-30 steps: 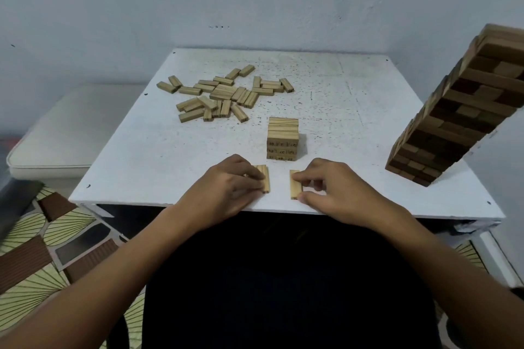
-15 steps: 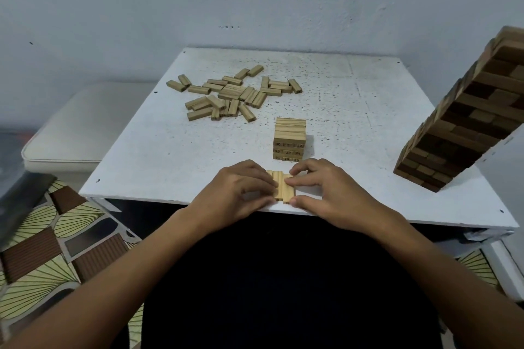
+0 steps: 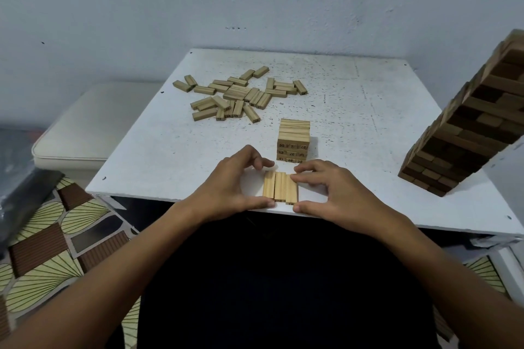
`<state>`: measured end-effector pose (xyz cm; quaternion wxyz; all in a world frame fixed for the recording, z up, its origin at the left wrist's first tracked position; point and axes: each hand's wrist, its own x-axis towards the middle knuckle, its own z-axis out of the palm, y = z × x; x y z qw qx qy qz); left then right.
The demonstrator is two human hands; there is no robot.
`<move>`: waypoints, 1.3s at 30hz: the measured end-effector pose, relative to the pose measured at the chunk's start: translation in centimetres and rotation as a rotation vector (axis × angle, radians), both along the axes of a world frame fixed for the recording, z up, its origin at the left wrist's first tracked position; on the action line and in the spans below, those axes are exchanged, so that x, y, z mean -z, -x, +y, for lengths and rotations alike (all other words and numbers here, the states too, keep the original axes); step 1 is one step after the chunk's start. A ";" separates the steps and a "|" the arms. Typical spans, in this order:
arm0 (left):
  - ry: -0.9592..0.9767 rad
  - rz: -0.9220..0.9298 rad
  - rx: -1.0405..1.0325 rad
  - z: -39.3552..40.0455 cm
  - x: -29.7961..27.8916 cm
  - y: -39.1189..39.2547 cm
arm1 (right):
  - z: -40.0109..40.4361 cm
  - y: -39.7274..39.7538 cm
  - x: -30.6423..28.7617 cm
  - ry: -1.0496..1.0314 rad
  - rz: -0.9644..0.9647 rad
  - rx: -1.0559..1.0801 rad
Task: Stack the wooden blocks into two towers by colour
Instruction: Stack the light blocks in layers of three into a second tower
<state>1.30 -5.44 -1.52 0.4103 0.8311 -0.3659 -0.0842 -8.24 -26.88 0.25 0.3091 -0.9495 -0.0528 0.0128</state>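
- Head view: a tall dark-brown block tower [image 3: 470, 127] is seen at the right edge of the frame, cut off at the top, and is judged to be largely built.
- A short light-wood tower [image 3: 293, 141] is seen at centre frame on the white table [image 3: 368, 99]; only a few layers are counted, numbers showing on the block ends.
- A scattered pile of loose light blocks [image 3: 238, 96] is seen in the upper middle-left, well apart from both towers, so most of the light tower is judged to be left to stack.
- A row of three light blocks [image 3: 280, 188] is laid flat, side by side and touching, near the table's lower edge, just below the short tower in the frame.
- The row is bracketed by both hands: the left hand [image 3: 229, 187] is set against its left side, thumb at the lower corner, fingers curled near the upper corner.
- The right hand [image 3: 337, 193] is set against the right side, fingertips touching the rightmost block, thumb at the lower corner.
- Neither hand is clenched; whether the row is truly pinched or only squared up cannot be told.
- The row is judged to be the next layer, not yet lifted.
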 end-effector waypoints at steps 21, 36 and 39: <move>0.020 0.077 0.043 -0.8 -0.7 0.1 | 0.2 -0.3 -0.1 -0.054 -0.041 0.041; -0.088 0.025 0.005 -0.6 -0.6 0.1 | 0.3 -0.3 -0.5 -0.070 -0.021 0.054; -0.094 0.002 0.004 -0.6 -0.7 0.2 | 0.4 -0.2 -0.7 -0.073 -0.002 0.062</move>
